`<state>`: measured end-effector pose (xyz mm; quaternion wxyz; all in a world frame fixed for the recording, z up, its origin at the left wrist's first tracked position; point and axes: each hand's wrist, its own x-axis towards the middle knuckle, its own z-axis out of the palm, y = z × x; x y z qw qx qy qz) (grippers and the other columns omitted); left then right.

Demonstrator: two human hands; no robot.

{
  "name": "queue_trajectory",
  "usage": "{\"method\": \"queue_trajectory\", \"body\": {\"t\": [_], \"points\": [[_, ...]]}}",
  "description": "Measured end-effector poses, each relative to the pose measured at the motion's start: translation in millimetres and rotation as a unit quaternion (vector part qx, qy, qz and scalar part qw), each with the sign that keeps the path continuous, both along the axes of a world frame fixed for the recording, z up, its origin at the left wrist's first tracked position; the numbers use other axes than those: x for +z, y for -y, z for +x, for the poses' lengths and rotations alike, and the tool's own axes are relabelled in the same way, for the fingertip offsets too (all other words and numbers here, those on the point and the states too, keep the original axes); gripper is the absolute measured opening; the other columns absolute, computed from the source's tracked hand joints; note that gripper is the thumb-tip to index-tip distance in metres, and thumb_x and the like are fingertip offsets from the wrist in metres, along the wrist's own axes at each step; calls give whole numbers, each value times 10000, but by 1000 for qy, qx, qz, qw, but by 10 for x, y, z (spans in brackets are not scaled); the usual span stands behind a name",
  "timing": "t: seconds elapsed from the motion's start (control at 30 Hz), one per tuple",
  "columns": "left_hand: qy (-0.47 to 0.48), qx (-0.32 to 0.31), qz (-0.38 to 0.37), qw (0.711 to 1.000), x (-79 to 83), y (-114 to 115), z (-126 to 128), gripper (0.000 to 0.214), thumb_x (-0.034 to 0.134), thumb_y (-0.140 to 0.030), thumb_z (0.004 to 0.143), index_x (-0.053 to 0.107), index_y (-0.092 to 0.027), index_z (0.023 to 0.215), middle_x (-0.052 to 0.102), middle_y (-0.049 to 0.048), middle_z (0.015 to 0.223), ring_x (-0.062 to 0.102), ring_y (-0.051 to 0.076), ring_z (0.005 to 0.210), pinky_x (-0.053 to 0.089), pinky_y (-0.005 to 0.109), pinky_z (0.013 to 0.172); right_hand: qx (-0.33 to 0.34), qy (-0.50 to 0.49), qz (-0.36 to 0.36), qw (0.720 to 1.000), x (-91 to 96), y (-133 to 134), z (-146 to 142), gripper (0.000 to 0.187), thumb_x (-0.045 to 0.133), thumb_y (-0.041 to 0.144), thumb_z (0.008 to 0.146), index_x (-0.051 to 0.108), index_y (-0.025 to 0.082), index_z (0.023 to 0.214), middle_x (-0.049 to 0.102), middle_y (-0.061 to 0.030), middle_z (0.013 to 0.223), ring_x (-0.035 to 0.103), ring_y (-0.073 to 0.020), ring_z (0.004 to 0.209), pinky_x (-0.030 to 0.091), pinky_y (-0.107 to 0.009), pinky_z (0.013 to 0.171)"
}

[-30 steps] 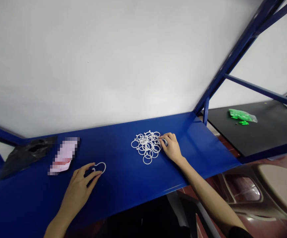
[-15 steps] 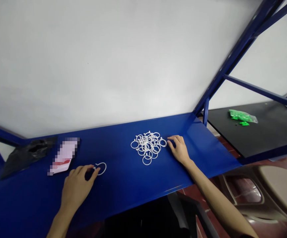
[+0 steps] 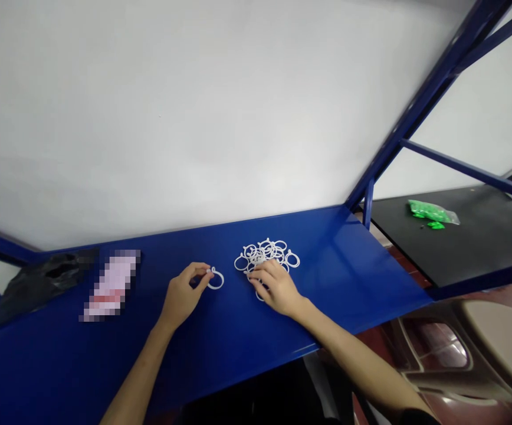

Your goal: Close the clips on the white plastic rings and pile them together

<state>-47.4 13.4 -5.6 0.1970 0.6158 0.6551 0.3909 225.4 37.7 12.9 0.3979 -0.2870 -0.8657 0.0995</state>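
My left hand [image 3: 183, 297] pinches a white plastic curtain ring [image 3: 216, 287] between thumb and fingertips, near its small eyelet, just above the blue table. To its right lies a loose pile of similar white curtain rings [image 3: 253, 252], overlapping one another. Over the near side of that pile is my right hand [image 3: 280, 289], palm down, thumb and index finger apart. Its fingertips touch or hover at the rings on the pile's left edge, and the hand covers several of them.
A black plastic bag [image 3: 39, 289] and a pixelated pink and red packet [image 3: 113, 280] lie left on the blue table [image 3: 220, 360]. A blue metal frame [image 3: 409, 109] rises at right. Beyond it, a black table [image 3: 472, 242] bears a bag of green pieces [image 3: 430, 211]. A beige stool [image 3: 501, 336] stands below.
My left hand has moved right with the curtain ring, which looked gapped before and appears closed now. My right hand has moved left from beside the pile to over it.
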Motion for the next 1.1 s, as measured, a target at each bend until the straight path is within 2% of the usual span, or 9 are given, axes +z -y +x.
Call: {"method": "queue_trajectory", "body": {"t": [0.17,0.3,0.5,0.67,0.83,1.1], "points": [[163,18,-8,986,-57,92,90,401,736,-550,771,656,-217,979,766,49,947,723,202,858,552,305,791,29,-35,-30,999,-18,41,-523,243,526,303,1014,605,191,1214,693,-109,1056,642,-220,967,540,-375,860],[253,3,-24,967,-34,156,129,413,760,-538,752,634,-207,966,757,53,927,730,218,902,566,332,841,12,-39,-77,996,-98,75,-736,312,532,363,1011,579,184,1261,698,-111,1059,652,-222,953,541,-369,854],[273,7,-37,961,-12,148,182,446,791,-553,706,648,-198,937,737,34,863,726,208,834,580,323,793,4,-70,-118,991,-175,77,-679,227,507,288,1024,646,211,1186,689,-46,847,647,-174,766,537,-314,753],[311,10,-69,948,-46,167,167,464,800,-541,704,661,-197,983,758,54,901,743,230,880,588,346,826,9,-84,-124,989,-171,87,-648,237,515,301,1025,660,209,1189,689,-45,831,642,-172,741,537,-316,737],[354,4,-67,933,-136,163,140,430,816,-505,705,676,-181,951,761,65,920,743,230,893,585,350,852,12,-82,-127,988,-184,109,-664,251,515,314,1025,659,207,1201,688,-46,825,644,-172,742,542,-321,743],[345,-9,-69,936,-154,157,140,383,828,-473,701,714,-183,924,766,60,913,734,212,870,589,340,840,21,-91,-115,989,-205,115,-648,237,521,292,1023,675,194,1174,696,-51,823,638,-169,724,539,-312,721]]}}
